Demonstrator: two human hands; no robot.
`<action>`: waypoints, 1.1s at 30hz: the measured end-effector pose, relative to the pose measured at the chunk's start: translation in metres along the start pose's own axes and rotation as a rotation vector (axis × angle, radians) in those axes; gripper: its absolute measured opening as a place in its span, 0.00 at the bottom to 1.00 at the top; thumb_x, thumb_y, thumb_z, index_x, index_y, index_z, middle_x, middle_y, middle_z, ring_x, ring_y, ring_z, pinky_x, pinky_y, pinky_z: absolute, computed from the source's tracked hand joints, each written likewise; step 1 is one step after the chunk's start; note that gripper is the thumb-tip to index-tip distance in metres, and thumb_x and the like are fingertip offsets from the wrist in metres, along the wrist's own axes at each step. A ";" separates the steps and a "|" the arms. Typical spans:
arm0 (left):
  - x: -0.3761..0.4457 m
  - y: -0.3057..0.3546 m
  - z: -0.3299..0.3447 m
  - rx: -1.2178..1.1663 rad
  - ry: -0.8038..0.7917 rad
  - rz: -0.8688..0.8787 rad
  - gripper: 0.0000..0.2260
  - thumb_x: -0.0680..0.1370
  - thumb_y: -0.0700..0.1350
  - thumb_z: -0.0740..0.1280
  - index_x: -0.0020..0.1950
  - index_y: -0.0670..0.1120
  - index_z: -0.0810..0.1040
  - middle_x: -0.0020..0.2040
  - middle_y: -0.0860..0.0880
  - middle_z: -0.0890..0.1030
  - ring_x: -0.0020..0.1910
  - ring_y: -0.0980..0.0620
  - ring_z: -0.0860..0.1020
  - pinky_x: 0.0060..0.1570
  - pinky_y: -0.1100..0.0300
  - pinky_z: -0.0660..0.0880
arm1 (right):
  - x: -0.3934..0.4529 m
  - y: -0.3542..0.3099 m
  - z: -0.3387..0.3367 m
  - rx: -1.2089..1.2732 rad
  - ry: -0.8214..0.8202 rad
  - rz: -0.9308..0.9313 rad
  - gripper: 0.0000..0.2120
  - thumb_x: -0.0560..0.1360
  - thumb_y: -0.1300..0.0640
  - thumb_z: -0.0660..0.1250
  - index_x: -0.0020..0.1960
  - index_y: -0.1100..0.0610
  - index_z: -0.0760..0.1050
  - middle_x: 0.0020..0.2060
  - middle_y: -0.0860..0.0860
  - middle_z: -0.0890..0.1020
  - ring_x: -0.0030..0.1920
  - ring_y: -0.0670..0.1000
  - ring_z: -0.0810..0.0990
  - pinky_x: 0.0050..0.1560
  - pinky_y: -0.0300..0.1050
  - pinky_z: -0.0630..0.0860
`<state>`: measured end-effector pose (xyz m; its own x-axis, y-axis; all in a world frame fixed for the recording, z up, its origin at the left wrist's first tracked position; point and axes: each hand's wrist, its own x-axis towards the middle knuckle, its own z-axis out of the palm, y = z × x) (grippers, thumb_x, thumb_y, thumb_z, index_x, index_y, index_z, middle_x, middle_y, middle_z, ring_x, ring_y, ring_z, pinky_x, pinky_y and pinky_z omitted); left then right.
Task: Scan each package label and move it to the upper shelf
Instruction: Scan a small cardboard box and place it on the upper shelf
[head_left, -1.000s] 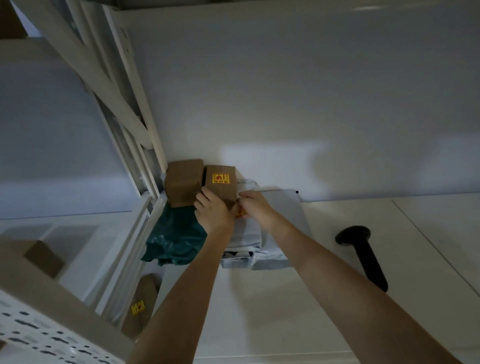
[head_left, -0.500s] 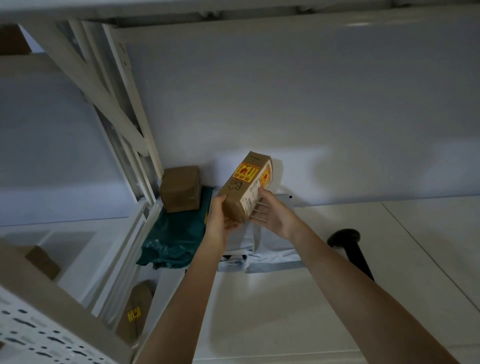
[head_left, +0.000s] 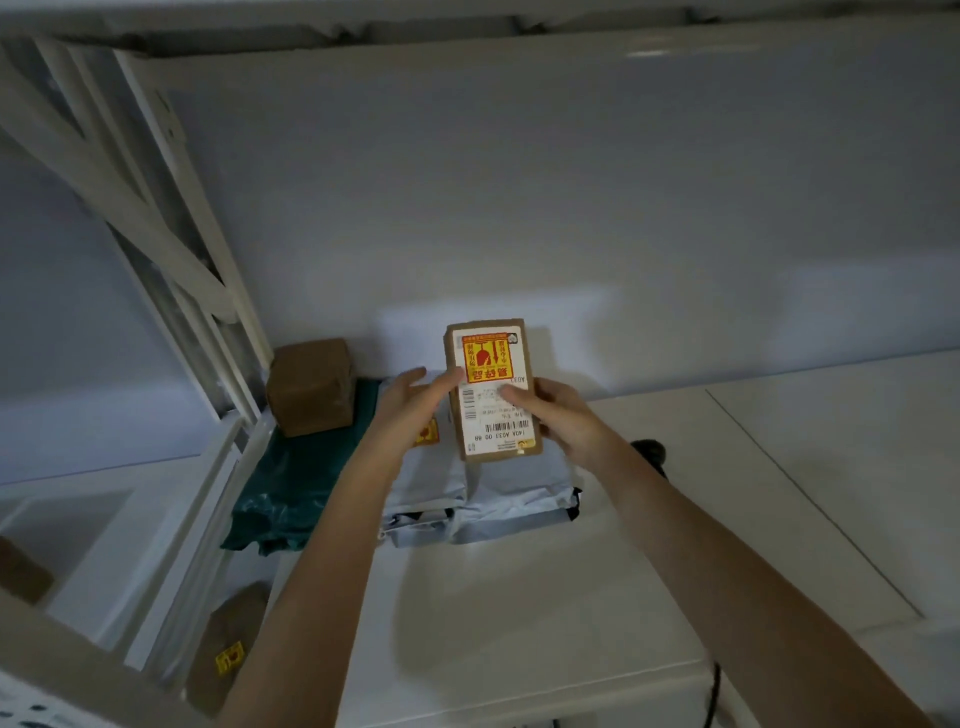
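Small cardboard box (head_left: 491, 389) held at frame centre above grey mailer bags (head_left: 483, 493), label face toward camera, right hand (head_left: 563, 415) gripping right edge — thumb across label, left hand (head_left: 410, 402) flat-fingered against left side, second box (head_left: 311, 387) left on green bag (head_left: 296, 488).

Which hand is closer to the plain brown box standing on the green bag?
Left. The left hand is just right of the plain brown box; the right hand is farther right, beyond the labelled box.
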<state>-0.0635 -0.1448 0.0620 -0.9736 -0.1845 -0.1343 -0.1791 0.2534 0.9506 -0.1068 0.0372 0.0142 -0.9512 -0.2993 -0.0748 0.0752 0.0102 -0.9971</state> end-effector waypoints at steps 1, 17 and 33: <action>0.001 0.003 0.002 0.028 -0.018 0.016 0.31 0.72 0.59 0.69 0.71 0.48 0.66 0.67 0.46 0.74 0.64 0.48 0.73 0.66 0.50 0.69 | -0.003 0.001 -0.003 -0.027 -0.013 -0.008 0.18 0.71 0.51 0.71 0.58 0.56 0.77 0.53 0.55 0.84 0.53 0.54 0.84 0.57 0.51 0.79; -0.008 0.043 0.071 1.201 -0.654 0.386 0.28 0.65 0.54 0.77 0.61 0.47 0.76 0.52 0.51 0.82 0.49 0.53 0.80 0.48 0.58 0.76 | -0.070 -0.022 -0.056 -0.793 -0.201 0.062 0.28 0.65 0.54 0.78 0.63 0.51 0.74 0.54 0.47 0.81 0.51 0.46 0.81 0.46 0.32 0.76; -0.072 -0.045 0.123 -0.333 -0.106 -0.201 0.16 0.71 0.47 0.73 0.55 0.42 0.76 0.47 0.47 0.84 0.46 0.52 0.82 0.41 0.62 0.78 | -0.094 0.073 -0.129 -0.578 0.243 0.422 0.23 0.77 0.53 0.62 0.65 0.67 0.66 0.57 0.62 0.76 0.55 0.59 0.77 0.53 0.47 0.73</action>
<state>-0.0028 -0.0266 -0.0055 -0.9360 -0.0960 -0.3387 -0.3291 -0.1029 0.9387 -0.0505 0.1894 -0.0530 -0.9209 0.0595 -0.3852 0.3422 0.5965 -0.7260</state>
